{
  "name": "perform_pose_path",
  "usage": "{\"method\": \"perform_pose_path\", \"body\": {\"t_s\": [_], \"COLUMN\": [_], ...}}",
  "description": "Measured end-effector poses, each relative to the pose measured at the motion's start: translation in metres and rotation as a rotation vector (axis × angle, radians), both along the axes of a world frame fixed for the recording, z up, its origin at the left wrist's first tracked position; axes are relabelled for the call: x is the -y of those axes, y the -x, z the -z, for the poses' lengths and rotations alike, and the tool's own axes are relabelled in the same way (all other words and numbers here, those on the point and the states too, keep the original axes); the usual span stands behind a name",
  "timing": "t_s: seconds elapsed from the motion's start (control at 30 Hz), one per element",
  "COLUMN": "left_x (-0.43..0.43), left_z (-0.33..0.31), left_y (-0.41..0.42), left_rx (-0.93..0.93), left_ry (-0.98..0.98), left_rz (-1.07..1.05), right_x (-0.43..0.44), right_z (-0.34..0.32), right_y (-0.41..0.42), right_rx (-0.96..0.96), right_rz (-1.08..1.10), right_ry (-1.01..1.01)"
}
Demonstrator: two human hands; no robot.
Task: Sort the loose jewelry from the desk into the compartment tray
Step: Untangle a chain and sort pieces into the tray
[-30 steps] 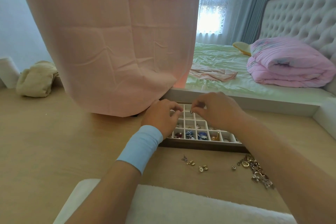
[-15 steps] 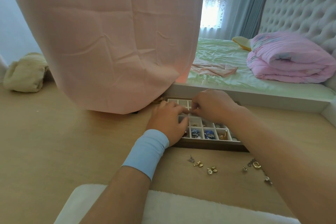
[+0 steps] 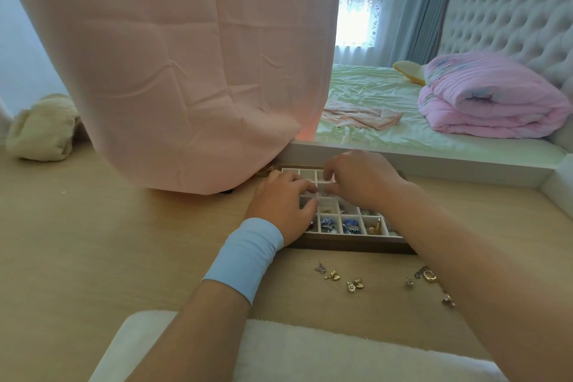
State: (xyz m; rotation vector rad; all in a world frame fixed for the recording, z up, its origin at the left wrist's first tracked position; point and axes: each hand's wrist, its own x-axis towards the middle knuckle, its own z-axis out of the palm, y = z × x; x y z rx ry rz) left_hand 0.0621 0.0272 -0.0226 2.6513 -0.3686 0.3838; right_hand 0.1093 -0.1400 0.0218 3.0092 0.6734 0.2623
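Note:
A wooden compartment tray (image 3: 353,242) with white cells lies on the desk, and several cells hold blue, red and gold jewelry. My left hand (image 3: 283,206), with a light blue wristband, rests over the tray's left cells with curled fingers. My right hand (image 3: 361,178) hovers over the middle cells, fingertips bent down and meeting the left hand's fingers around a small silvery piece (image 3: 324,192). Whether either hand pinches it is hard to make out. Loose earrings (image 3: 355,285) lie on the desk in front of the tray. More pieces, among them a gold ring (image 3: 429,275), lie beside my right forearm.
A large pink cloth-covered shape (image 3: 186,71) stands just left of and behind the tray. A white fluffy cushion (image 3: 294,350) sits at the near edge. A cream bundle (image 3: 43,129) lies far left. Behind the desk is a bed with a pink quilt (image 3: 490,96).
Both hands have drawn slightly nearer over the tray, the left now covering more of the left cells. The view has shifted, and my right arm hides more of the right jewelry pile.

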Motion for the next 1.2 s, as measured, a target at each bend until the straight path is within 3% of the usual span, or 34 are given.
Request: {"method": "perform_pose_path", "body": {"t_s": [0.13, 0.23, 0.4, 0.8, 1.2], "left_x": [0.0, 0.002, 0.003, -0.003, -0.004], "left_z": [-0.016, -0.033, -0.036, -0.013, -0.003], "left_y": [0.012, 0.028, 0.063, 0.085, 0.089], "left_rx": [0.029, -0.056, -0.165, -0.121, -0.186], "left_ry": [-0.017, 0.029, -0.073, -0.237, -0.009], "left_rz": [0.022, 0.091, 0.145, 0.101, 0.043], "right_x": [0.02, 0.026, 0.02, 0.012, 0.013], "right_z": [-0.011, -0.015, -0.01, 0.011, 0.02], "right_y": [0.022, 0.049, 0.09, 0.107, 0.106], "right_rx": [-0.064, -0.115, -0.211, -0.32, -0.354], "right_rz": [0.01, -0.016, -0.099, -0.151, -0.19], "right_ry": [-0.133, -0.189, -0.189, -0.205, -0.319]}}
